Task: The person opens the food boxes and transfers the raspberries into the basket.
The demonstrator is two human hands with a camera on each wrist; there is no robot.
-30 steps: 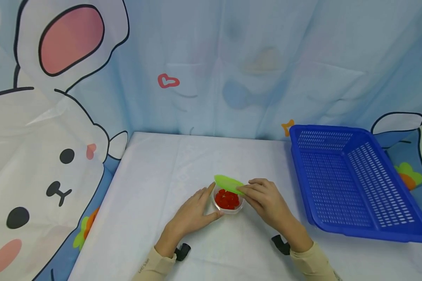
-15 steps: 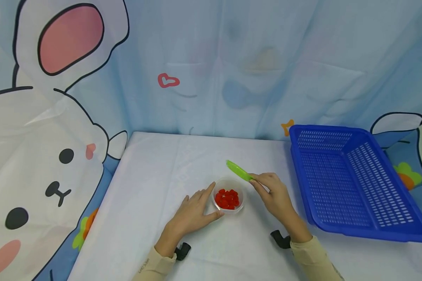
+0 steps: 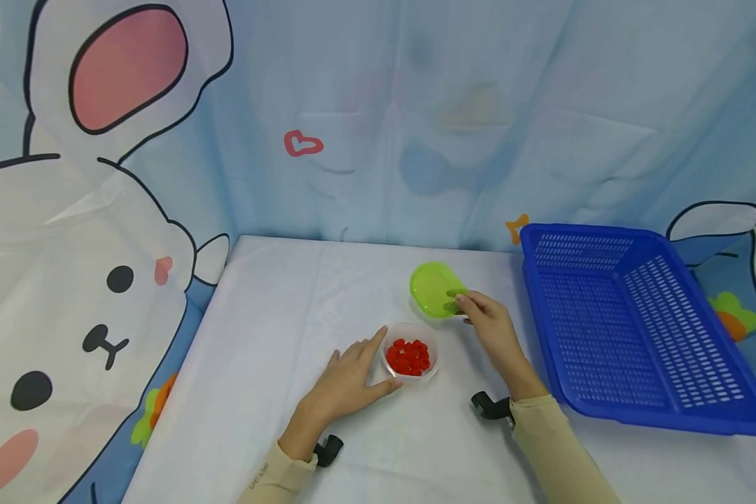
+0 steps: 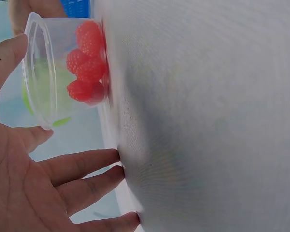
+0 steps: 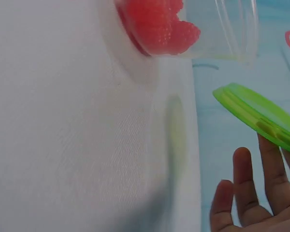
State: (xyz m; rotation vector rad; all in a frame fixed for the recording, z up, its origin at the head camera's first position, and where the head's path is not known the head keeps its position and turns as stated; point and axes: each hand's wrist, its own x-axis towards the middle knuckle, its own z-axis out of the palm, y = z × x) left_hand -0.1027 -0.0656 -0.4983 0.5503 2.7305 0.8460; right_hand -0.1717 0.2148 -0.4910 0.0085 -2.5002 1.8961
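Observation:
A clear plastic cup [image 4: 58, 41] stands upright on the white-covered table with several red raspberries [image 3: 407, 358] in its bottom. My left hand [image 3: 345, 385] is at its left side, thumb and index fingertip touching the rim at two spots. In the left wrist view, the other fingers of that hand reach straight down to the tabletop. Behind the cup and slightly right, my right hand [image 3: 494, 329] pinches the edge of a green lid [image 3: 435, 288] between thumb and fingers. The lid is held up above the table, tilted; in the right wrist view two fingers extend free beneath it.
A large blue plastic basket [image 3: 611, 413] with slotted walls stands on the right of the table, beside my right forearm. A light blue curtain [image 3: 365, 189] printed with cartoon animals hangs behind and at the left.
The green lid has come off the top of the cup and moved back and right in my right hand, turning its flat face into view. My left hand and the cup have stayed put.

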